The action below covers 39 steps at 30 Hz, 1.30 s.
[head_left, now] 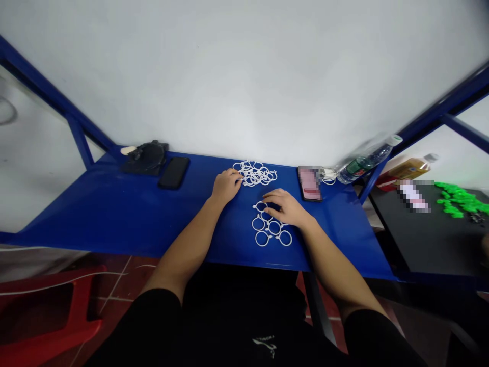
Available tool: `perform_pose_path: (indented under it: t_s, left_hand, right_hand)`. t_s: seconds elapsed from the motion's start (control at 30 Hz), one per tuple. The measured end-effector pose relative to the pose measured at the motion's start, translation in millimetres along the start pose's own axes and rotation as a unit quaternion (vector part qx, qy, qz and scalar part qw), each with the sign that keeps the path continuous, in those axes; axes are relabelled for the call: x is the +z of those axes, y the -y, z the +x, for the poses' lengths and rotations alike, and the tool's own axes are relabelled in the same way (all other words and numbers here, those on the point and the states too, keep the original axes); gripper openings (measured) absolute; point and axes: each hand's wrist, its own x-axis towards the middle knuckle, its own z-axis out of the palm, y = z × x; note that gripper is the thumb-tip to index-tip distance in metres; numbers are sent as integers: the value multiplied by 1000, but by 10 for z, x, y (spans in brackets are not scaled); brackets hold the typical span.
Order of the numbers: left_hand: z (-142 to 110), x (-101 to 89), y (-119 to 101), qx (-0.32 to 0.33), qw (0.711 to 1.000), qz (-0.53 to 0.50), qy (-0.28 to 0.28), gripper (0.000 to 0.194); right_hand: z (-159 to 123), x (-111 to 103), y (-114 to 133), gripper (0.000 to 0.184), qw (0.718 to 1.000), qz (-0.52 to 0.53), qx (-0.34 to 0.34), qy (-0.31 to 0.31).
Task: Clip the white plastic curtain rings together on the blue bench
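Note:
A heap of white plastic rings with small tabs, like curtain rings (256,176), lies near the back of the blue table. My left hand (226,185) rests at the heap's left edge, fingers bent and slightly apart, fingertips next to the rings. Nearer to me, several loose white rings (274,228) are laid out close together. Over the upper right of this group is my right hand (286,207), its thumb and fingers apart, with nothing visible between them. Part of at least one ring is hidden under it.
The blue table (126,214) holds a black phone (174,172), a dark bag (147,157), a lit phone (309,183), a white cable (329,175) and a tilted plastic bottle (367,162). At right, a black table (420,239) carries green pieces (460,198). A red chair (78,306) stands at left.

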Motion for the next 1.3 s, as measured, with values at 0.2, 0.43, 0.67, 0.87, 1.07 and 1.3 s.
perform_pose_path:
  t_s: [0.2,0.43,0.67,0.87,1.07,1.3]
  left_hand:
    - [-13,-99,-130,25,992,-38,-117,15]
    - [-170,-79,-508,170,971,-120,-118,15]
    - [-235,51,-641,238,953,-166,-83,17]
    - [-276,68,-688,232,951,-177,-100,16]
    - [-293,87,-736,232,951,-187,-86,15]
    - [-272,32,-708,240,951,-194,-21,15]
  right_hand:
    - [-9,81,-41,14,998,46,-14,32]
    - [-28,103,3,19,996,8,26,-83]
    - [-38,114,-56,15,984,-26,31,-173]
    - [-25,152,-19,10,976,-56,14,-208]
    - [-21,177,-16,12,969,-94,24,-225]
    - [-80,121,-54,11,967,-51,47,-247]
